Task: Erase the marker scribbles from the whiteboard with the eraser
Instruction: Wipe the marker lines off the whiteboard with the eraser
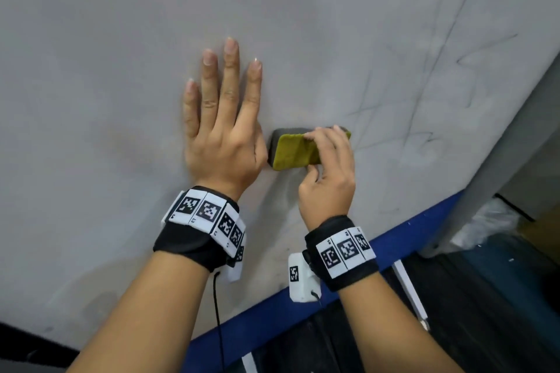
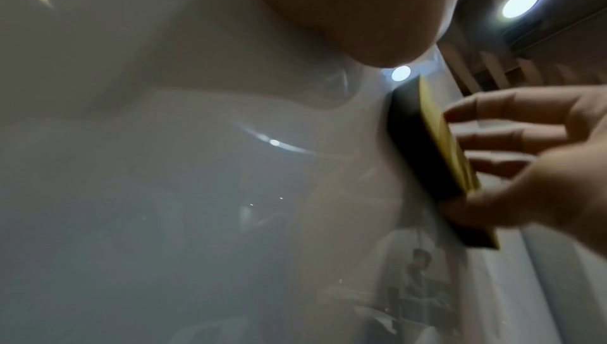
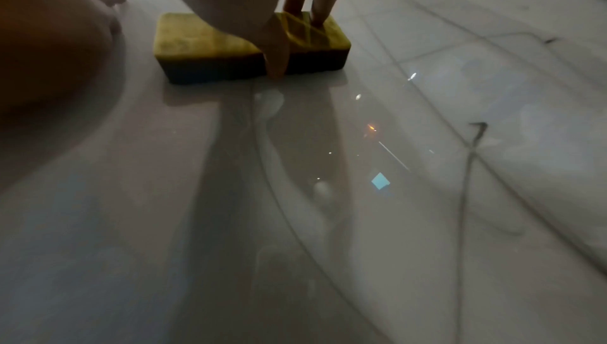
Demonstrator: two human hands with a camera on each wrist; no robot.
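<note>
Eraser [image 1: 298, 150] pinched by right hand [image 1: 328, 179] fingers [image 1: 325, 138] against whiteboard [image 1: 121, 70]; left hand [image 1: 222, 130] flat.

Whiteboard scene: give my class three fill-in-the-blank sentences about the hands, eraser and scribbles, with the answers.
1. The eraser is in the grip of the ____ hand.
2. The left hand lies ____ on the whiteboard.
3. The remaining scribbles lie to the ____ of the eraser.

Answers: right; flat; right

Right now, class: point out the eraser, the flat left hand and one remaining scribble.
eraser [image 1: 295, 151], head view, yellow back.
left hand [image 1: 224, 142], head view, back of hand.
scribble [image 1: 485, 48], head view, zigzag stroke.
</note>
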